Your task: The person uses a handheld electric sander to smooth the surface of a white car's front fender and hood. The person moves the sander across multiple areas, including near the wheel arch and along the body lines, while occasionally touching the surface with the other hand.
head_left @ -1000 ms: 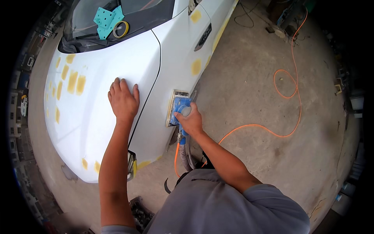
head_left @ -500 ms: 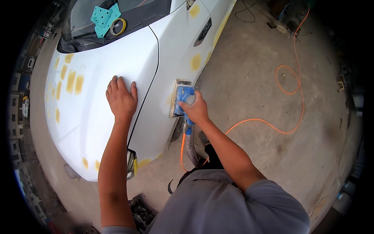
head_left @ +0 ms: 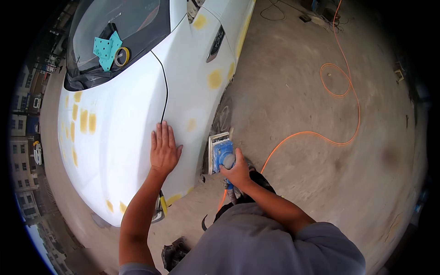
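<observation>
My left hand (head_left: 165, 149) lies flat on the white car (head_left: 119, 133), fingers stretched out across the seam between hood and fender. In my right hand (head_left: 237, 169) is a blue air sander (head_left: 222, 153) with a rectangular pad, its grey knob under my palm. The sander is tilted on edge beside the front wheel opening; whether its pad touches the car I cannot tell. Below it hang a grey hose and an orange air line. Yellowish filler patches (head_left: 214, 79) dot the fender, with more on the hood.
Teal perforated abrasive sheets (head_left: 106, 50) and a yellow tape roll (head_left: 122, 56) lie at the windshield base. An orange air hose (head_left: 316, 134) curls over the concrete floor (head_left: 293, 101) to the right. A dark object (head_left: 174, 253) is on the floor near my left arm.
The sander has moved down and off the fender face toward the wheel opening. My left hand has slid right, from the hood onto the seam. The view has shifted too.
</observation>
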Tool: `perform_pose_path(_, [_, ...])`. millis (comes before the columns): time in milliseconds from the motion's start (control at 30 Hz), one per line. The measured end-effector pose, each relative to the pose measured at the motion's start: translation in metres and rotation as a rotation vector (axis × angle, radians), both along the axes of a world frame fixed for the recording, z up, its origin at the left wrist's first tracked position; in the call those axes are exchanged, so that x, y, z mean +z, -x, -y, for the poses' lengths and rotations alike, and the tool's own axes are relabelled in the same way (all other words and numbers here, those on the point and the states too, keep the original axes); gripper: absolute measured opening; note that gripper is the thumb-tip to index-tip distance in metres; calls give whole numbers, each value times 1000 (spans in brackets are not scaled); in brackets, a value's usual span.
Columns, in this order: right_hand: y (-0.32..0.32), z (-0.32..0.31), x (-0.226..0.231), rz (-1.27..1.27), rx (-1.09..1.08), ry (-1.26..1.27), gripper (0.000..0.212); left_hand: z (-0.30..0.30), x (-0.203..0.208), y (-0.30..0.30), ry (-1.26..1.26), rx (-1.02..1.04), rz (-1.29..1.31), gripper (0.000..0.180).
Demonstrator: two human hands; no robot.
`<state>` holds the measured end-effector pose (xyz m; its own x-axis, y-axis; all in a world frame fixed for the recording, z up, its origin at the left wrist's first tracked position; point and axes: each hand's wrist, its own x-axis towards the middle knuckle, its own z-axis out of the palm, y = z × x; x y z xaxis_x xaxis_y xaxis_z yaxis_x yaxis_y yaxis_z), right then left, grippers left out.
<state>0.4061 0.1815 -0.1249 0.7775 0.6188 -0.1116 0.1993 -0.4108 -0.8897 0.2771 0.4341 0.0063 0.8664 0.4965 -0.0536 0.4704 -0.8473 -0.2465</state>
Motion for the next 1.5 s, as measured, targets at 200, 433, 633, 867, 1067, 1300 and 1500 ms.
perform_pose_path(200, [-77, 59, 9, -146, -270, 78, 73, 21, -56, -22, -34, -36, -258, 110])
perform_pose_path(433, [-105, 98, 24, -83, -424, 97, 71, 12, -76, -105, -105, -121, -328, 108])
perform_pose_path(633, [-110, 104, 72, 21, -390, -143, 83, 85, -131, -13, 7, -513, -749, 101])
perform_pose_path(867, [-136, 98, 153, -195, -355, -607, 75, 166, -156, 105, 932, 6, -180, 67])
perform_pose_path(1067, [-146, 48, 133, -676, -496, -819, 99, 202, -110, 14, 1602, 313, 636, 62])
perform_pose_path(1300, [-161, -63, 31, -902, -505, -622, 76, 152, -91, -83, 1717, 614, 633, 34])
perform_pose_path(1500, [-195, -166, -20, -1114, -454, -581, 34, 46, -46, -138, 1364, 757, 430, 35])
